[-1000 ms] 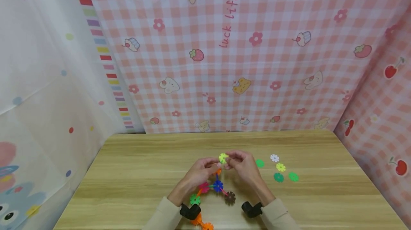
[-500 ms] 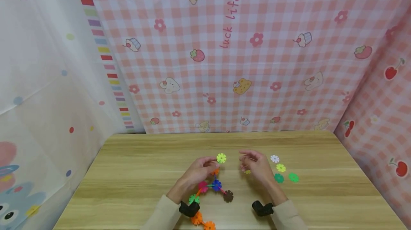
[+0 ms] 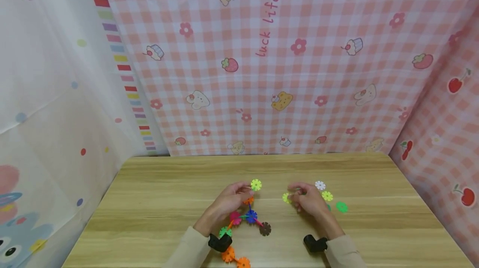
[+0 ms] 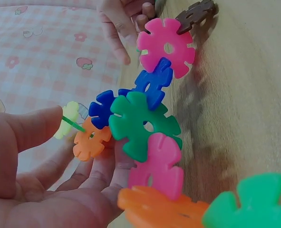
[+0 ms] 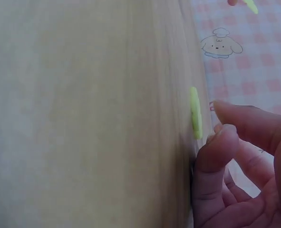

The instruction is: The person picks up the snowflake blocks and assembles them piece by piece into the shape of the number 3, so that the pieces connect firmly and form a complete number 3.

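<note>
My left hand (image 3: pixel 231 202) holds a chain of joined plastic snowflake discs, with a blue disc (image 3: pixel 251 217) and a brown disc (image 3: pixel 265 229) lower down. In the left wrist view, the thumb is at a thin green disc joining a yellow disc (image 4: pixel 70 118) to an orange disc (image 4: pixel 90 140); several fingers lie behind the orange one. My right hand (image 3: pixel 308 199) is low over the table, fingers loosely bent. Just left of its fingertips lies a loose yellow disc (image 3: pixel 286 197), seen edge-on in the right wrist view. A green disc is mostly hidden under that hand.
Right of my right hand lie a white disc (image 3: pixel 319 185), another yellow disc (image 3: pixel 327 196) and a light green disc (image 3: pixel 342 207). More orange discs (image 3: pixel 228 254) of the chain reach the near table edge. A pink checked cloth (image 3: pixel 284 72) hangs behind the table.
My right hand has let go of the upper yellow disc and moved right over the loose discs, uncovering one yellow disc. My left hand keeps the chain, shifted slightly left.
</note>
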The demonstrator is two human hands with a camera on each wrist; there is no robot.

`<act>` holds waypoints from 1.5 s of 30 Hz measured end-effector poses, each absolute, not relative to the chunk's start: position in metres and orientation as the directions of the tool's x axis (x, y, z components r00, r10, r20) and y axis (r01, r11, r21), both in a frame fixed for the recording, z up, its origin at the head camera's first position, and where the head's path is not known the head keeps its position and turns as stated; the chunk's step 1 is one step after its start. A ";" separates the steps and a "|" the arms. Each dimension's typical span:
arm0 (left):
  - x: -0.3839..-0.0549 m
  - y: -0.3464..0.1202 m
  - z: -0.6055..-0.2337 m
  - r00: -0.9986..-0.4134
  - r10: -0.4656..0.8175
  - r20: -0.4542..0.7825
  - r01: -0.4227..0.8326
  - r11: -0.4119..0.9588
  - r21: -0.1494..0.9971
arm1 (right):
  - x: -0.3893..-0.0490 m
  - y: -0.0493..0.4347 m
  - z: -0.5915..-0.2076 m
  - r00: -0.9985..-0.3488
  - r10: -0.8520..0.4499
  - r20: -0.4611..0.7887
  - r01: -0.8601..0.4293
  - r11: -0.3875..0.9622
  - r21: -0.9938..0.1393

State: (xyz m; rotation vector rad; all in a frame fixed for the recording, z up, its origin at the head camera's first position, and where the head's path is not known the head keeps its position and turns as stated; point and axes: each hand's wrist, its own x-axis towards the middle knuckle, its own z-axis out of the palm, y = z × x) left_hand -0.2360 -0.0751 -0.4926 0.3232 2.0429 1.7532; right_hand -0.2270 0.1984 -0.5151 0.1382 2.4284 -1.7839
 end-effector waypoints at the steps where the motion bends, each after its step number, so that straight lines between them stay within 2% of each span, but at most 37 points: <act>1: -0.236 -0.075 -0.492 -0.883 0.439 -0.164 -0.096 0.173 0.980 | -0.227 0.198 -0.516 -0.989 0.001 -0.151 0.144 0.317 -0.937; 8: -0.234 -0.075 -0.489 -0.907 0.405 -0.120 -0.031 0.219 0.975 | -0.229 0.197 -0.517 -0.987 -0.008 -0.158 0.142 0.396 -0.907; 14: -0.234 -0.073 -0.489 -0.904 0.420 -0.081 0.021 0.232 0.973 | -0.229 0.193 -0.517 -0.989 0.013 -0.146 0.137 0.431 -0.892; 27: -0.233 -0.071 -0.489 -0.905 0.420 -0.069 0.042 0.249 0.967 | -0.227 0.187 -0.514 -0.990 0.027 -0.138 0.134 0.470 -0.872; 32: -0.234 -0.071 -0.489 -0.909 0.413 -0.065 0.047 0.255 0.966 | -0.227 0.182 -0.512 -0.986 0.034 -0.162 0.162 0.387 -0.908; 45: -0.231 -0.067 -0.484 -0.905 0.420 -0.065 0.049 0.255 0.966 | -0.226 0.169 -0.482 -0.991 -0.108 -0.083 0.067 0.142 -0.988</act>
